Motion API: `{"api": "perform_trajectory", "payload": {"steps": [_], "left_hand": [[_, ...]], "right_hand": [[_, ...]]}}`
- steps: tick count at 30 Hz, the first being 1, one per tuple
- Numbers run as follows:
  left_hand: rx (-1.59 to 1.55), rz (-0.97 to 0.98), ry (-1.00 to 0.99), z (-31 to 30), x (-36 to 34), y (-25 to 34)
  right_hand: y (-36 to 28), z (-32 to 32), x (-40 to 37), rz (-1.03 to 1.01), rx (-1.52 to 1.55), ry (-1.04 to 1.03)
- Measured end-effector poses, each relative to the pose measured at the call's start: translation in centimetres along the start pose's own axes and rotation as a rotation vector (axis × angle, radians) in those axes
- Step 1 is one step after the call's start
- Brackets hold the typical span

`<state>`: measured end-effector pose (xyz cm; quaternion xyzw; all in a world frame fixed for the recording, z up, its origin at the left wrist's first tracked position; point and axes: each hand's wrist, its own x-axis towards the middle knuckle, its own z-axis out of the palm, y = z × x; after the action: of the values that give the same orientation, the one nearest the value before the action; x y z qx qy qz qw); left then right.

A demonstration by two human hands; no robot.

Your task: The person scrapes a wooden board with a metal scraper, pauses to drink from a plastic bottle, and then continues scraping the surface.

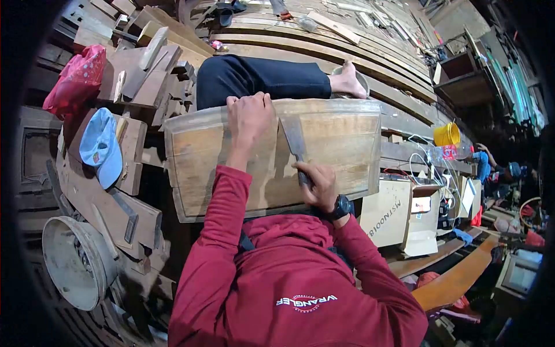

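Left hand (250, 121) grips a tan, grey-edged wooden panel (341, 150), right hand (319, 184) a flat-bladed tool (295, 139).

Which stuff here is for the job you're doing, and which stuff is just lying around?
Seems part of the job:
flat-bladed tool, handle held in the right grip
wooden panel, with the left grip at its far edge

Seems just lying about:
blue cap
pink bag
pale bucket
yellow container
cardboard box
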<state>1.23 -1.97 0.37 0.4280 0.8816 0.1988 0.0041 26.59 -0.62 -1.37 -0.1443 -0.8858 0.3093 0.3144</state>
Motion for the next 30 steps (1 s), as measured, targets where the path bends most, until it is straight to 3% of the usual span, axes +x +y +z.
{"api": "perform_trajectory", "payload": {"steps": [10, 14, 18, 30], "left_hand": [[0.017, 0.023, 0.031, 0.5, 0.0, -0.1], [0.021, 0.029, 0.032, 0.2, 0.2, -0.1], [0.018, 0.024, 0.029, 0.4, 0.0, 0.0], [0.024, 0.027, 0.007, 0.1, 0.0, -0.1]], "right_hand": [[0.2, 0.8, 0.9, 0.027, 0.006, 0.021], [-0.2, -0.2, 0.2, -0.071, -0.014, 0.082], [-0.2, 0.1, 1.1, 0.043, 0.044, 0.018], [0.0, 0.4, 0.6, -0.063, -0.045, 0.014]]}}
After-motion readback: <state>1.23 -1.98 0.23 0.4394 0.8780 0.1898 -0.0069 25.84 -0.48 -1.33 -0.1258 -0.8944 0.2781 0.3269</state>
